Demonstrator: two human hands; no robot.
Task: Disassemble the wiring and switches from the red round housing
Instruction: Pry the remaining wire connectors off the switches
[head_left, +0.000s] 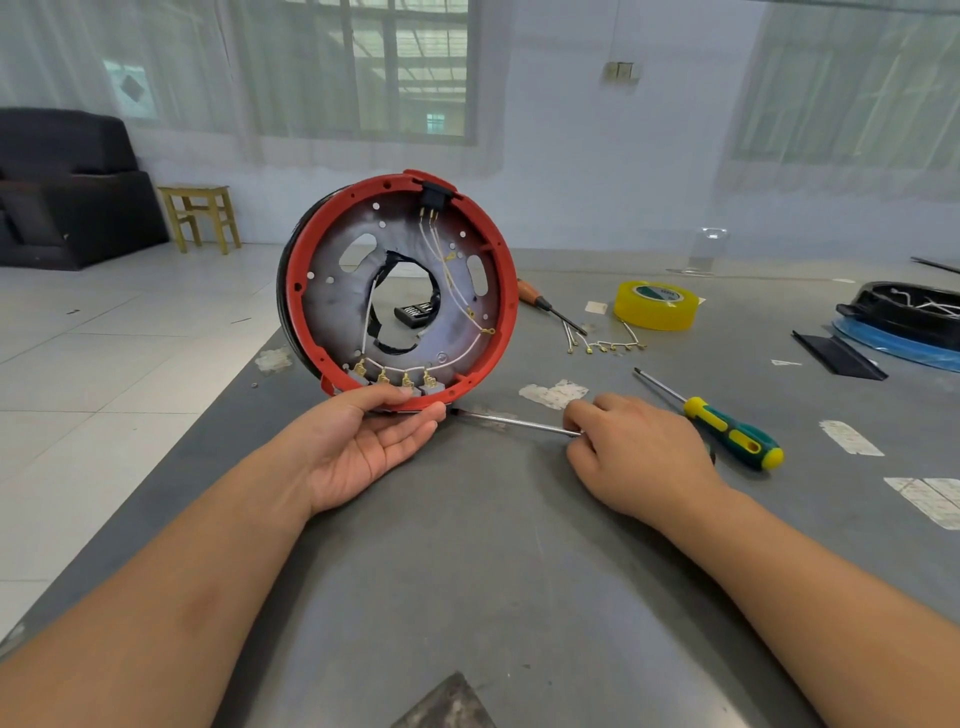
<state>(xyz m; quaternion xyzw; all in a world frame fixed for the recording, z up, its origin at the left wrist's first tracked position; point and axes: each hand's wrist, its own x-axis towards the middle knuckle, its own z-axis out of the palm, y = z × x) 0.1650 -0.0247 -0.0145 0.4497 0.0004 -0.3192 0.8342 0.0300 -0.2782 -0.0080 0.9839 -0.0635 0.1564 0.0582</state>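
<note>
A red round plastic housing (397, 291) stands on edge on the grey surface (467, 545), a little left of the frame's middle, its open inside turned to the camera. The left hand (363, 447) lies palm up beneath it, thumb pressed over the lower rim and fingers curled under the bottom edge, gripping it upright. Inside, thin white wires (447, 265) run from a black switch block (434, 195) at the top rim down the right side to a row of small grey switches with brass terminals (395, 379) along the bottom rim, just above the thumb.

The right hand (634, 452), lower right of centre, is curled round a screwdriver whose handle is hidden under it; the bare steel shaft (514, 422) lies along the surface with its tip touching the housing's lower edge beside the left fingers.

Just right of that hand lies a green and yellow handled screwdriver (727, 428). Further up are a loose bundle of white wires with brass ends (605, 343), a yellow roll of tape (655, 305) and a brown-handled screwdriver (545, 304). A black and blue oval part (904, 325) sits at the right edge.
</note>
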